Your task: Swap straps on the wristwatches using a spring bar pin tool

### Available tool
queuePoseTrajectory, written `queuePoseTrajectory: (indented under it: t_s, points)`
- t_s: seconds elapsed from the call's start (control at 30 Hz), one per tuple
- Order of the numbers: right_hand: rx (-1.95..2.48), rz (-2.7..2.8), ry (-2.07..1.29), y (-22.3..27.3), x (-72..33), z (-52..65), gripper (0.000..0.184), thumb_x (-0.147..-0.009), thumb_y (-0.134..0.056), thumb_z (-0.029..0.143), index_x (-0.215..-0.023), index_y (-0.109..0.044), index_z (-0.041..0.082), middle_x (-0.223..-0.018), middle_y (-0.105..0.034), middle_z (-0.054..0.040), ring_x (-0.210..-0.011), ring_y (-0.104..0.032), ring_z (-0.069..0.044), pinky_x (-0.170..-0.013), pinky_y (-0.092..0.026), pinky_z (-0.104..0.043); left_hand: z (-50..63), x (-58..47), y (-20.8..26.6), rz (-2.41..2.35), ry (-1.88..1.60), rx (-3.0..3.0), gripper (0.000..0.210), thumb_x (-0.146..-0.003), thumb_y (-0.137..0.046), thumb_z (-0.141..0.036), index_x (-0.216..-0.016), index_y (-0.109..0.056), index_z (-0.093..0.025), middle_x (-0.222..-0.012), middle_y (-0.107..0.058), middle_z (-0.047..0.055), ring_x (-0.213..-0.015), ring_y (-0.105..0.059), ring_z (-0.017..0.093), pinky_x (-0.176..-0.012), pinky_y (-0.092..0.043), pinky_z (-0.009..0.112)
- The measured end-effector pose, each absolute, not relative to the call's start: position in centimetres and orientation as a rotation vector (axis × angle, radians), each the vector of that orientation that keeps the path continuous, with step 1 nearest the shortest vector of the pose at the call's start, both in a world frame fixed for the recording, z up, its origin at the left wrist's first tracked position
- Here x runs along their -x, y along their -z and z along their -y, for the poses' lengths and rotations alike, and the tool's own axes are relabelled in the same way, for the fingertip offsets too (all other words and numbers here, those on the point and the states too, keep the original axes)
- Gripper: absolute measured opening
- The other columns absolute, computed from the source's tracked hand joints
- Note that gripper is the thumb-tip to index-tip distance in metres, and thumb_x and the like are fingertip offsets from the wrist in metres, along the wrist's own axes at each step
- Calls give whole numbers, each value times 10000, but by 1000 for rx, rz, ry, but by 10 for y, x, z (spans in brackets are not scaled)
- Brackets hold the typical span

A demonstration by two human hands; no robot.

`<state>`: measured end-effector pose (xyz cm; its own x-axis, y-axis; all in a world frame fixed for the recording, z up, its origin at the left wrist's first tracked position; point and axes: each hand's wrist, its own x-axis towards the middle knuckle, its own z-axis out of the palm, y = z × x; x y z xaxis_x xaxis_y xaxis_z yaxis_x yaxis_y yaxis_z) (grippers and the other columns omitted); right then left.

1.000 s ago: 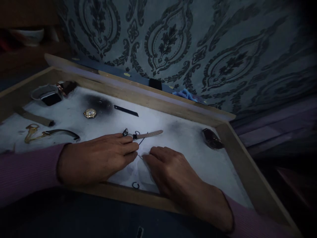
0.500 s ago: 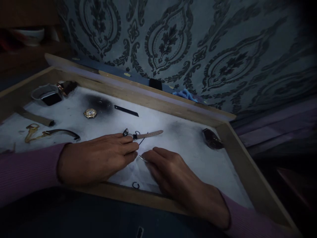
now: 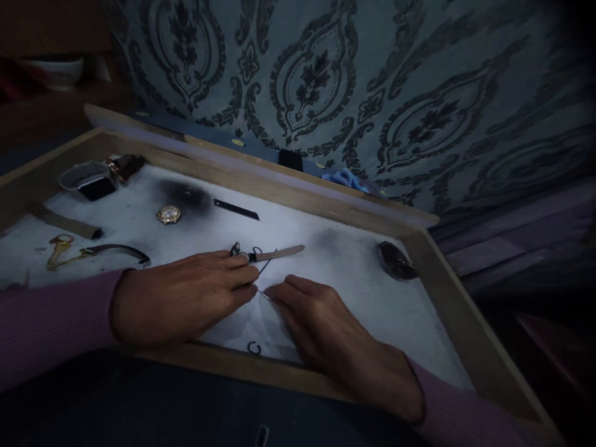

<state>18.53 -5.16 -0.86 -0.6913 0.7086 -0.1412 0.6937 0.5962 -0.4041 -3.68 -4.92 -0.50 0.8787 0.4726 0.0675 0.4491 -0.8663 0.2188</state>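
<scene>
My left hand (image 3: pixel 186 298) lies palm down, its fingers bent together with their tips curled under. Whatever those fingers hold is hidden. Just past them a watch strap (image 3: pixel 280 253), pale with small holes, sticks out to the right, and a small dark shiny round piece (image 3: pixel 235 249) shows at the knuckles. A thin black strip (image 3: pixel 267 262) and a small black ring (image 3: pixel 257 250) lie by the strap. In a pinch, my right hand (image 3: pixel 330 329) grips a slim metal tool (image 3: pixel 266 295), its fine tip pointing at my left fingertips. An open black ring (image 3: pixel 254 347) lies nearer me.
Wooden sides (image 3: pixel 223 167) frame the white work surface. On it are a gold watch case (image 3: pixel 168 214), a black blade (image 3: pixel 236 209), a smartwatch (image 3: pixel 96 187), a dark strap (image 3: pixel 118 251), a gold chain (image 3: pixel 58 251) and a dark watch (image 3: pixel 395 261). A blue cloth (image 3: pixel 345 178) lies behind.
Slightly more of the metal tool shows at my right fingertips. The whole view has shifted a little; both hands stay nearly where they were.
</scene>
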Motion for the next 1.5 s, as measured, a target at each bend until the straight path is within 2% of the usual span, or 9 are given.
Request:
queuePoseTrajectory:
  t_s: [0.4, 0.67, 0.97, 1.17, 1.37, 1.5]
  points:
    - [1201, 2738, -648, 13, -188, 51, 232, -942, -414, 108, -923, -644, 125, -815, -627, -67, -665, -542, -143, -606, -393, -276, 48, 38, 6, -694, -299, -2854, 248, -886, -477, -76, -1074, -612, -166, -1088, -642, 72, -978, -589, 215, -878, -461, 341]
    - [1242, 2773, -595, 9, -186, 48, 201, -936, -463, 119, -848, -643, 124, -806, -633, -72, -662, -552, -149, -595, -381, -281, 49, 40, 6, -700, -197, -2844, 242, -910, -446, -88, -1080, -603, -157, -1102, -629, 76, -985, -577, 222, -887, -458, 367]
    - [1057, 2845, -269, 18, -189, 46, 173, -881, -479, 49, -786, -600, 130, -758, -606, -49, -625, -494, -140, -552, -331, -270, 47, 39, 6, -682, -302, -2828, 250, -897, -468, -90, -1082, -606, -185, -1088, -644, 73, -982, -591, 216, -895, -455, 334]
    - [1055, 2835, -355, 17, -191, 45, 186, -891, -449, 38, -827, -602, 123, -785, -613, -57, -642, -510, -141, -570, -361, -265, 46, 40, 6, -673, -228, -2823, 274, -894, -455, -100, -1118, -592, -177, -1135, -630, 81, -1017, -574, 229, -911, -444, 345]
    - [930, 2872, -157, 18, -191, 44, 202, -813, -461, -24, -758, -568, 137, -740, -582, -48, -597, -441, -138, -540, -314, -274, 46, 41, 9, -700, -252, -2788, 287, -905, -444, -73, -1112, -600, -196, -1129, -634, 60, -1026, -575, 217, -920, -440, 340]
    - [993, 2822, -299, 22, -191, 41, 178, -886, -466, 50, -772, -564, 145, -748, -591, -38, -611, -479, -137, -548, -339, -267, 45, 42, 8, -677, -329, -2764, 298, -889, -475, -79, -1109, -615, -222, -1106, -649, 57, -1008, -589, 213, -906, -460, 327]
